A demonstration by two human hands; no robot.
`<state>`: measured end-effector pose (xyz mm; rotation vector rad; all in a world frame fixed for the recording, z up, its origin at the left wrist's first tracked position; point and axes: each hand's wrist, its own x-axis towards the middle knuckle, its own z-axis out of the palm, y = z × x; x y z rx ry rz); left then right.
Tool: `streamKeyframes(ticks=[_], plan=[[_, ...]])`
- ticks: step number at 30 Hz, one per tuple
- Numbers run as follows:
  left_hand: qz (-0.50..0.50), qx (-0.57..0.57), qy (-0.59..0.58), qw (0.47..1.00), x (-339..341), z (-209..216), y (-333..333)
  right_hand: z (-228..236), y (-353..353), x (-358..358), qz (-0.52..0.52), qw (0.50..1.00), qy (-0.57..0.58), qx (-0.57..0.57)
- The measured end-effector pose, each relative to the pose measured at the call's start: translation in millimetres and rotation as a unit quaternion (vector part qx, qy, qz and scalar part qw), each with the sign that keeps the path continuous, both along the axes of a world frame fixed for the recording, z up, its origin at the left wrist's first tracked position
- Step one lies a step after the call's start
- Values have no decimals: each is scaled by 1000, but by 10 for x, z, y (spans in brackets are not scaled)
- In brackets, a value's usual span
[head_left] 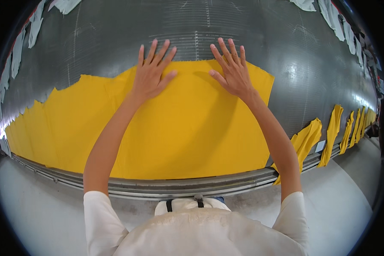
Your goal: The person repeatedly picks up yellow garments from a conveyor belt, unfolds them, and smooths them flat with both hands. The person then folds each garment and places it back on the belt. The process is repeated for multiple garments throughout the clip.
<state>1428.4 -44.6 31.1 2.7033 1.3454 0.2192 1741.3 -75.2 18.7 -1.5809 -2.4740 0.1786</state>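
A broad yellow fabric piece lies spread on the dark table, its uneven far edge running under both my hands. My left hand rests palm down near that edge, fingers spread, the tips reaching past the cloth onto the table. To its right, my right hand lies in the same way, fingers stretched out over the far edge. Neither hand grips anything. More yellow fabric continues to the left in overlapping pieces with jagged far edges.
Along the near edge at right lie several narrow yellow fabric strips, some hanging over the metal rail. A small white card sits among them. White cloth pieces line the table's far right and far left. Ruled markings cross the tabletop.
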Motion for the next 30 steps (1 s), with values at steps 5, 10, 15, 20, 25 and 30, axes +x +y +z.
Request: streamKeyframes(ticks=[5, 10, 15, 20, 25, 30], plan=[[35, 9, -50, 998, 376, -99, -422, 101, -624, -438, 56, 996, 11, -62], [-14, -135, -71, 988, 389, -20, -1838, 115, -2204, -760, 84, 975, 74, -190], [-213, -268, -95, 935, -231, -20, -3637, 437, -3794, -507, 248, 896, 160, -331], [-268, -287, -157, 906, -375, 156, -3381, 956, -4347, -185, 50, 885, 290, -360], [21, -46, -74, 996, -92, 111, -2039, 875, -4445, 206, -223, 958, 143, -108], [-47, -101, -175, 978, 952, -92, -2408, 348, -4659, 643, -529, 847, 52, 24]])
